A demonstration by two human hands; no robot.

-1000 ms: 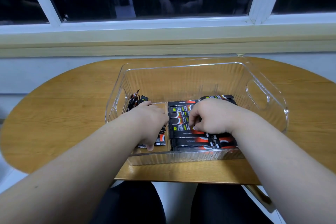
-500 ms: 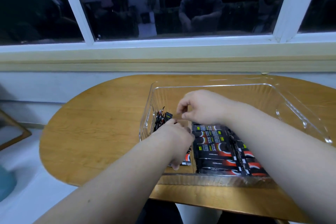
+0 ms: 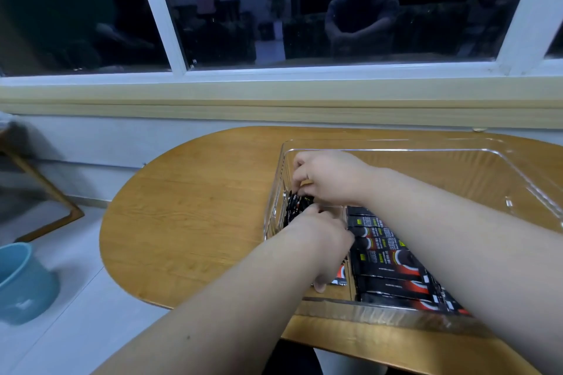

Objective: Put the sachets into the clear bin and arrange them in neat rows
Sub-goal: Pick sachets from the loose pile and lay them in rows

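Crowding one wall of the clear bin [image 3: 396, 150], right grip [image 3: 330, 176] pinches upright sachets [image 3: 295, 207]; left grip [image 3: 320, 240] unreadable.

Some sachets [image 3: 384, 265] partly under right forearm [image 3: 457, 237]

black sachets [image 3: 387, 259] rowed in clear bin [image 3: 457, 151]

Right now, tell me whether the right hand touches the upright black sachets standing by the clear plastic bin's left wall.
Touching. The head view shows the right hand curled down onto the tops of the upright black sachets, with no gap between them.
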